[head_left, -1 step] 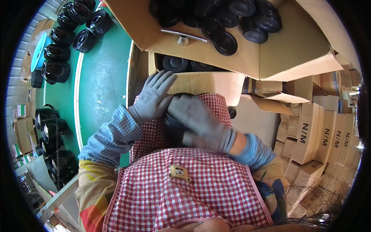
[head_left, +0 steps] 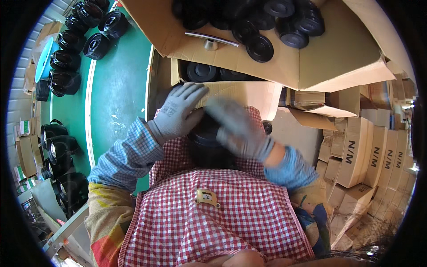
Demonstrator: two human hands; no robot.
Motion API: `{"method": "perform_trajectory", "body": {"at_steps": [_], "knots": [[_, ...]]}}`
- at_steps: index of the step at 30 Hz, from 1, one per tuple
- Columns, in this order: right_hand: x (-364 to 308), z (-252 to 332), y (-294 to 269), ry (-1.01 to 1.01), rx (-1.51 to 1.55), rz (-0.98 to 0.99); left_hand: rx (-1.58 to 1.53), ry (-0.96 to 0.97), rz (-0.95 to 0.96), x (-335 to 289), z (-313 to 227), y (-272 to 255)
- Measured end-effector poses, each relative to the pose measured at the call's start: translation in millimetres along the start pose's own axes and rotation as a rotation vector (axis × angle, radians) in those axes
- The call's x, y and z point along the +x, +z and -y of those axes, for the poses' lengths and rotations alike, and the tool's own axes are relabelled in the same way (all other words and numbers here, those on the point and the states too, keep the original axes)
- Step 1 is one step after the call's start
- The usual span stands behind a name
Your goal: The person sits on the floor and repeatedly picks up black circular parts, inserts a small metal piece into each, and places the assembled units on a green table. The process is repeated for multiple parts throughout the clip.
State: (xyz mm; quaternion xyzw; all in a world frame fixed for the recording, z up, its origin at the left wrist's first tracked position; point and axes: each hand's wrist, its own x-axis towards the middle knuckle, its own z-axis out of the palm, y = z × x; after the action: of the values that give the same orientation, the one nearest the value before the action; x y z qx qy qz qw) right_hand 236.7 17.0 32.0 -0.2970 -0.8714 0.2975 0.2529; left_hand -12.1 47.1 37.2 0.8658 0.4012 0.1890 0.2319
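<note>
A black round part [head_left: 205, 135], dark and partly covered by my hands, rests on the checked apron over my lap. My left hand [head_left: 179, 111], in a grey glove, lies against its left and far side with the fingers stretched out, not wrapped round it. Over its right side is my right hand [head_left: 240, 131], also gloved in grey. Motion smears its fingers, so their grip cannot be made out.
Ahead, an open cardboard box [head_left: 271, 71] holds several black round discs [head_left: 259, 48] and a metal T-shaped tool [head_left: 211, 41]. Glossy black pots [head_left: 64, 83] line the green table [head_left: 120, 93] at left. Stacked cartons [head_left: 351, 155] stand at right.
My right hand has shifted slightly away from me and to the right, uncovering more of the black round part. My left hand stays nearly in place.
</note>
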Motion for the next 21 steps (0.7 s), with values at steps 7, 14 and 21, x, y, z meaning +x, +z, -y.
{"method": "perform_trajectory", "body": {"at_steps": [7,14,21], "knots": [[11,51,2,-0.130,-0.032,0.226,-0.224,-0.335,0.126,51,28,36],[32,20,5,-0.235,-0.198,0.230,-0.193,0.239,0.546,54,43,34],[30,-47,-33,-0.187,-0.169,0.252,-0.685,-0.142,0.448,41,37,35]]}}
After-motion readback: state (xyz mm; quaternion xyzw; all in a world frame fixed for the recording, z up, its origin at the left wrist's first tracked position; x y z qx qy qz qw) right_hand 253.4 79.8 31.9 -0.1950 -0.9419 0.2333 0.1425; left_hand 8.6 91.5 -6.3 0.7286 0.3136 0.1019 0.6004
